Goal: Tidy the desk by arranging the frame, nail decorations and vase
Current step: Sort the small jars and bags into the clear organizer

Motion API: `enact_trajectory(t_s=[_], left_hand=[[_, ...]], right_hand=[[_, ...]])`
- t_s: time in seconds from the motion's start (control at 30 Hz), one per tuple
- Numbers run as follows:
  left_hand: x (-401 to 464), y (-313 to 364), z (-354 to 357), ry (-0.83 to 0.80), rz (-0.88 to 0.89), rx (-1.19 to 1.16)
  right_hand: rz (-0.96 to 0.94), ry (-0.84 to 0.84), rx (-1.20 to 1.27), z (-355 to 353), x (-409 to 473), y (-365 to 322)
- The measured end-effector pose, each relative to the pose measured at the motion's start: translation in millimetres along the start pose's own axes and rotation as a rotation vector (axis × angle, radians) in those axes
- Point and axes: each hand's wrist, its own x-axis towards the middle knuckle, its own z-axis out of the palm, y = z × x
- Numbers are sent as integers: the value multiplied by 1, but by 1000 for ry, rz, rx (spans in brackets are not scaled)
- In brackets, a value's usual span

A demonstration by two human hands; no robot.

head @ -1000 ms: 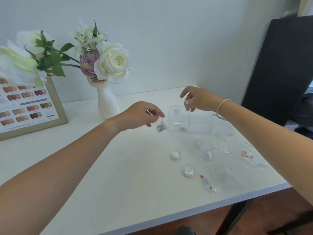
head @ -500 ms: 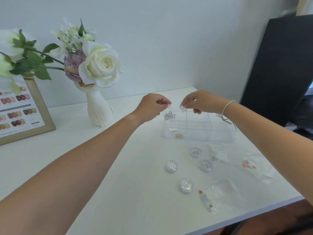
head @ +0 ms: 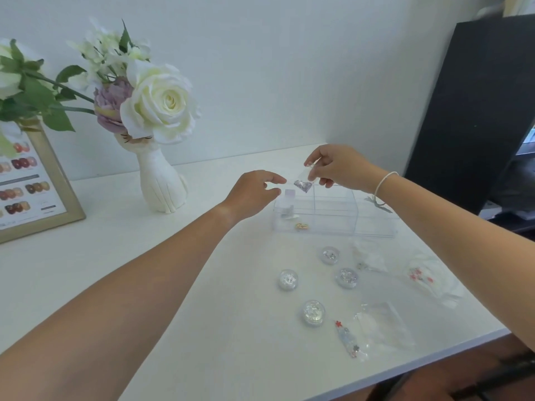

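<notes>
Sorting looks partly done, as a guess from how things lie: a clear box (head: 333, 215) near the back right of the white surface (head: 144, 285) already has a few small decorations in its left compartments, while four round glitter pots (head: 313, 312) and several clear packets (head: 385, 325) lie loose between the box and the front right edge. At the back left, a white vase (head: 162, 183) of flowers stands near the wall, and a gold frame (head: 43, 180) showing nail samples leans at the left edge, well apart from the box; both seem placed, though whether they are in their final spots cannot be told. Both arms reach forward over the surface. Above the left end of the box, the right hand (head: 341, 169), wrist bent down and wearing a white bracelet, pinches the top of a small sachet (head: 304, 185) of silvery flakes, which hangs from its fingers. Just beside the sachet, the left hand (head: 254, 192) hovers, its grip loose and holding nothing, thumb and fingers lightly curled toward the sachet without touching it.
</notes>
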Motion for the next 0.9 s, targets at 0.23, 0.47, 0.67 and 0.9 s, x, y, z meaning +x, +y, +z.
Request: enact_trajectory(t_s=[0.23, 0.47, 0.67, 0.9], left_hand=[[-39, 2, -9, 51, 96, -82], [-92, 12, -9, -88, 159, -161], [-120, 11, -4, -216, 168, -121], [-134, 6, 1, -301, 168, -80]], right_hand=[[-38, -54, -122, 22, -6, -4], [-50, -79, -286, 32, -18, -1], [-110, 128, -354, 20, -41, 3], [-129, 66, -391, 14, -96, 13]])
